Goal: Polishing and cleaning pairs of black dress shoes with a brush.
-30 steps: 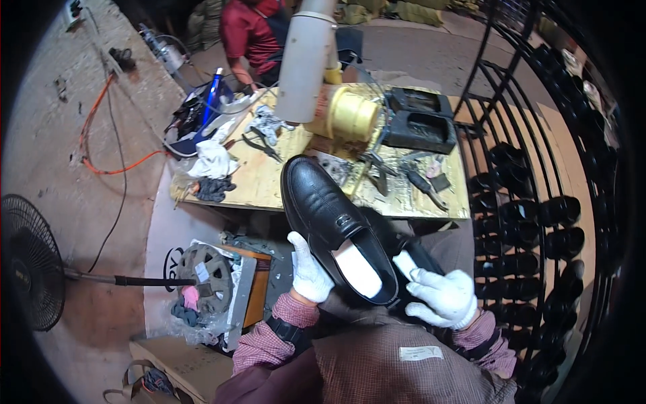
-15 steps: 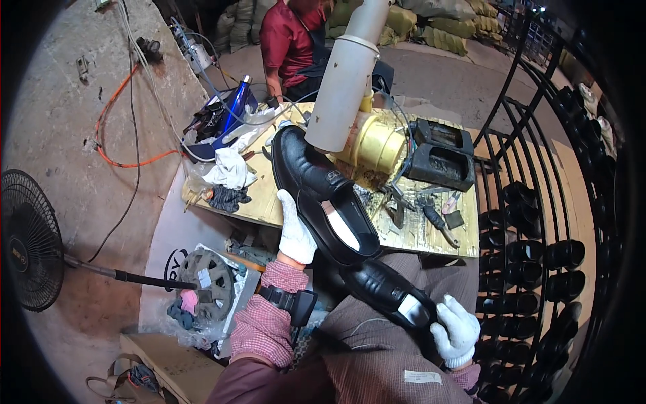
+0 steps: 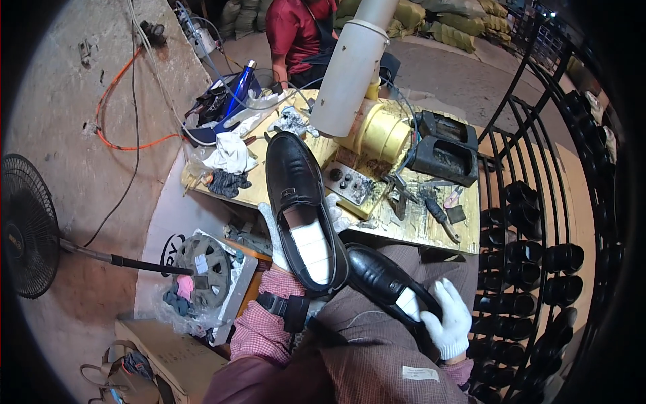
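My left hand (image 3: 274,236), in a white glove, grips a black loafer (image 3: 294,165) from beneath. Its toe points away from me, and the pale insole shows in its opening. Some gloved fingers come out past the shoe's right side. Over my lap lies a second black loafer (image 3: 377,273), its toe close beside the heel of the first. My right hand (image 3: 449,322), also gloved in white, is at that second shoe's heel. The thumb lies over the opening's edge and the fingers stretch along the outer side; the contact is partly hidden.
Ahead stands a worktable (image 3: 431,232) with a yellow machine (image 3: 383,138), a white duct (image 3: 350,77), black trays (image 3: 444,148) and a hooked tool (image 3: 441,219). A shoe rack (image 3: 521,252) is at right, a fan (image 3: 30,225) at left. A person in red (image 3: 296,37) is beyond the table.
The first loafer has turned more upright and come nearer, showing more of its insole. My right hand has shifted slightly up and left, fingers more spread. A control box on the table has come into view.
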Demonstrator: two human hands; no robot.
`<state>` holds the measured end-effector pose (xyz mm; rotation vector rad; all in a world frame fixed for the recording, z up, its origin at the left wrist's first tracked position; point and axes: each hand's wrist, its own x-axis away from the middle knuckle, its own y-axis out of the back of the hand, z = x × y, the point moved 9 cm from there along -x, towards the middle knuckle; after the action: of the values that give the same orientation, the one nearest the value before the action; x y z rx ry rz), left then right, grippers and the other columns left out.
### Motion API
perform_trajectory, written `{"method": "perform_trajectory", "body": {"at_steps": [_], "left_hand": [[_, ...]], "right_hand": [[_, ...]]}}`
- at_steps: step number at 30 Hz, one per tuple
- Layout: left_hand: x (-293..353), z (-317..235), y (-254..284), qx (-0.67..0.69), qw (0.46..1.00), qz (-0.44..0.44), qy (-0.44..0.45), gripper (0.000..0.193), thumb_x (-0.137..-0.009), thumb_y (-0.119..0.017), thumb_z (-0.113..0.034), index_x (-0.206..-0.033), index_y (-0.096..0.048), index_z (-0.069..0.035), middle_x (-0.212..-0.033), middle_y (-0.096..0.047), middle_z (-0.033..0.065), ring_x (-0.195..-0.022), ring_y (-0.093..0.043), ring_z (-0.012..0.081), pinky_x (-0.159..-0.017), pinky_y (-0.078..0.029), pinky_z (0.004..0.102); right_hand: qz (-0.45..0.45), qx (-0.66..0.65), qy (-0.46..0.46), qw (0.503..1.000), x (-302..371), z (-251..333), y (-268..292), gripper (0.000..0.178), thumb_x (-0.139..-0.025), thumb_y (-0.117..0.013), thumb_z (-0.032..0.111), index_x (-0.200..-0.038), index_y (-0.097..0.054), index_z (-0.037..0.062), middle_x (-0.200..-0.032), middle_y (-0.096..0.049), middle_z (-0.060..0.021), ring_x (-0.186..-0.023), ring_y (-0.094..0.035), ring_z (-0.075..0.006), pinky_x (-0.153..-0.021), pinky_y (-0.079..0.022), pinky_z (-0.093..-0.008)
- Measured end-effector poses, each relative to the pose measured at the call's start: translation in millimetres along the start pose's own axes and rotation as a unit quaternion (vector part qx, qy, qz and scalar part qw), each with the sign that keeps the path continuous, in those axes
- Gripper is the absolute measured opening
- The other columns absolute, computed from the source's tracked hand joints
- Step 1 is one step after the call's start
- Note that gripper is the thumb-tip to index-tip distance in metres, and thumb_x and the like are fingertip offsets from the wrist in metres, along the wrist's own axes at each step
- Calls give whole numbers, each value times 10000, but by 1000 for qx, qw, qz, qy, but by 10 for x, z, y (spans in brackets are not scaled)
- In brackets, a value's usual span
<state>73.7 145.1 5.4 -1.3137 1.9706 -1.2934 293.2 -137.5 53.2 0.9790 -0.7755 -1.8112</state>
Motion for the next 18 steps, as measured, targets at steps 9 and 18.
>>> {"method": "perform_trajectory", "body": {"at_steps": [9,18], "left_hand": [[-206,76,114,-53,996,-57,50,901,-958,-382,-793,-1529,-460,-101,-1486,-551,113,-1339,-537,304,-1148,-433,445],[-546,-71,-84,-112,992,-47,39,920,-958,-420,-782,-1578,-366,-103,-1538,-482,124,-1345,-531,283,-1138,-448,441]], "right_hand": [[169,46,-84,981,38,-186,-481,701,-860,-723,261,-1497,-480,99,-1363,-614,-221,-1131,-653,-406,-943,-536,-466],[190,49,-108,975,20,-248,-527,688,-870,-722,272,-1491,-489,93,-1322,-637,-221,-1117,-663,-397,-932,-538,-465]]}}
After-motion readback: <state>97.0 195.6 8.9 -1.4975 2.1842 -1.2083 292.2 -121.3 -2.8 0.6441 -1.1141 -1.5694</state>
